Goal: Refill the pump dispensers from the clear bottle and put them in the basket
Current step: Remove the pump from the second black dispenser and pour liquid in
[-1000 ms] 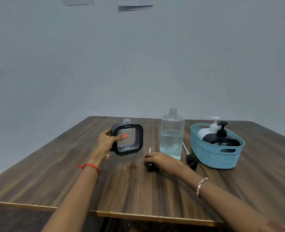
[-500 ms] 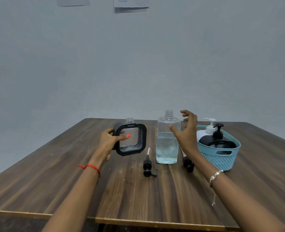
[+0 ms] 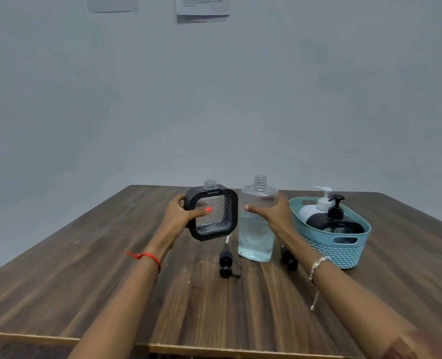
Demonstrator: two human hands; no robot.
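- Since half a second ago the right hand [image 3: 274, 216] has been brought in from hovering spread beside the clear bottle [image 3: 257, 224]; it is now wrapped round the bottle's right side, thumb pressed across the front.
- The clear bottle is stood upright on the table [image 3: 111, 281], cap off, roughly half full of clear liquid. Whether it has been lifted off the wood can't really be told.
- The square dispenser [image 3: 213, 213], black frame with a clear textured window, is gripped by the left hand [image 3: 178, 218] just left of the bottle: thumb laid over the front, fingers curled behind. It's held up off the table, neck open and slightly tilted.
- The two containers are kept nearly touching, hands on the outer sides.
- A black pump head [image 3: 226, 263] is left lying on the table below the dispenser, tube pointing away.
- A second pump piece [image 3: 288, 257] is partly hidden behind the right wrist.
- The teal basket [image 3: 344, 244] is parked just right of the right hand, with a white dispenser [image 3: 312, 209] and a black dispenser [image 3: 336, 221] already sat inside.
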